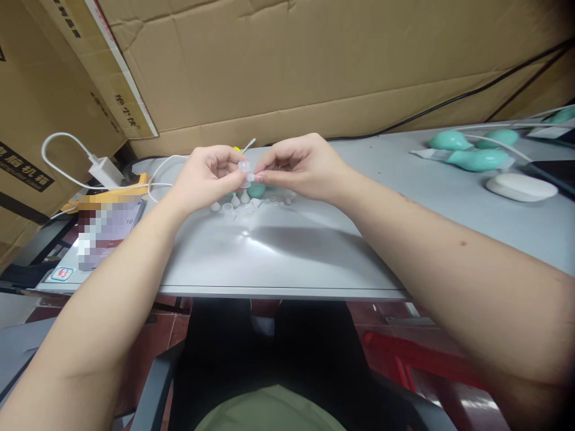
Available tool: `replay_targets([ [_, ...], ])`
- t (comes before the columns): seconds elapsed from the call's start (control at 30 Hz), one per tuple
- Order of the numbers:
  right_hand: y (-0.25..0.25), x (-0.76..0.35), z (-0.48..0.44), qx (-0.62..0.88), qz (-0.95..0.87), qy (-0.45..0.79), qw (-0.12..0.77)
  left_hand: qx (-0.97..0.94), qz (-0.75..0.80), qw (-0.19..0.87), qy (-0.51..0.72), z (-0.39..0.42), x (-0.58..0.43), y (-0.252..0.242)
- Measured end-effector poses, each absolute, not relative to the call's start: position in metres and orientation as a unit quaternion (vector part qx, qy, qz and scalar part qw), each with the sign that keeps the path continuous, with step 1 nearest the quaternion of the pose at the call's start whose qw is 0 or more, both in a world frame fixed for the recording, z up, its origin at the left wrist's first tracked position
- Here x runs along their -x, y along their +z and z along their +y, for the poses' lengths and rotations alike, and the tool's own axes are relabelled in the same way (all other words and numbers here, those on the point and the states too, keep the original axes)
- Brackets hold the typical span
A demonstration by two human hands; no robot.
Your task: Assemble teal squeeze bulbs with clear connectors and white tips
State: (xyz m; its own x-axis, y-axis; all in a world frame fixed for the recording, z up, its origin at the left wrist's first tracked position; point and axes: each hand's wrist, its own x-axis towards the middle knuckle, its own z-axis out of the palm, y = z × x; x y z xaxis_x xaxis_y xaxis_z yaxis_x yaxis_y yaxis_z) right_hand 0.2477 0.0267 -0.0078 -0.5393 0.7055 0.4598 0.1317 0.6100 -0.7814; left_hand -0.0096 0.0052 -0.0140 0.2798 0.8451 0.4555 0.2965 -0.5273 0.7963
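Left hand (200,176): fingers grasping translucent, rounded plastic piece (244,166) at tips. Right hand (309,167): fingers pinching small whitish bit (251,178) just beside it. Smooth grey tabletop (291,269) beneath.

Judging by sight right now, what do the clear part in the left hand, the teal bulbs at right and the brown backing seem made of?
Clear part: probably shiny plastic; it looks translucent. Teal bulbs: glossy, with bright highlights; rubber or plastic, unsettled. Brown backing: likely matte cardboard, being creased.
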Motion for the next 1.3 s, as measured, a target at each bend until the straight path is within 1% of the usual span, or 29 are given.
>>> replay_targets([
  [0.27,-0.0078,-0.2484,0.028,0.251,-0.808,0.352,0.402,-0.752,0.369,0.308,0.451,0.0043,0.0093,-0.012],
  [0.43,-0.0059,-0.2493,0.0279,0.269,-0.806,0.356,0.389,-0.758,0.365,0.311,0.441,0.0043,0.0124,-0.0132],
  [1.1,-0.0047,-0.2519,0.0306,0.247,-0.816,0.351,0.388,-0.792,0.364,0.272,0.407,-0.0016,0.0142,-0.0091],
  [1.3,-0.0108,-0.2508,0.0348,0.229,-0.827,0.338,0.387,-0.807,0.333,0.283,0.397,0.001,0.015,-0.01],
])
